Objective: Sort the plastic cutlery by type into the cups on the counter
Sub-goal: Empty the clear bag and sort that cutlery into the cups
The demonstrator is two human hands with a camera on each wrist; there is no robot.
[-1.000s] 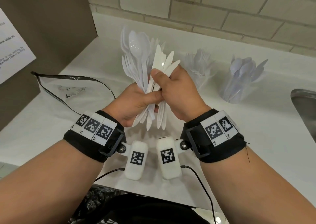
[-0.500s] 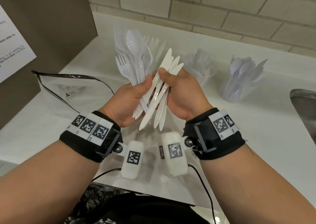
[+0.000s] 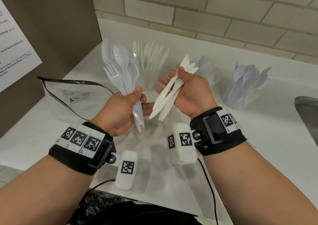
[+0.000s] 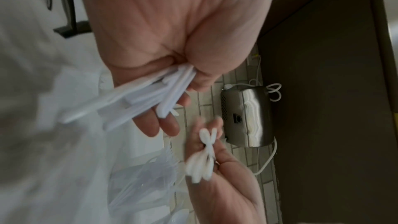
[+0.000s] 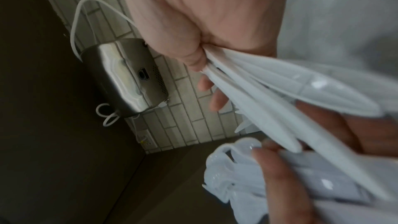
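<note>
White counter (image 3: 240, 138) with a pale brick wall (image 3: 223, 9) running behind it, and a brown panel (image 3: 51, 27) closing off the left side with a printed sheet (image 3: 15, 52) taped to it. Both hands are hovering above the counter, each one holding its own bunch of cutlery.

The left hand (image 3: 123, 109) is wrapping its fingers around a mixed bundle of spoons and forks (image 3: 123, 73), heads fanning up and away from the person, handle ends poking out below the palm. The right hand (image 3: 191, 94) is pinching a small stack of knives (image 3: 169, 94) between thumb and palm, while the other fingers are sticking out fairly straight toward the left hand. The two bunches are sitting just beside each other, not touching.

Three clear cups are standing in a row near the wall: the knife cup (image 3: 151, 61) behind the gap between the hands, the fork cup (image 3: 206, 68) partly hiding behind the right hand, and the spoon cup (image 3: 247, 85) further right.

An opened clear bag (image 3: 75, 94) with a black strip is lying on the counter to the left. A metal sink edge (image 3: 308, 114) is peeking in at the right.
</note>
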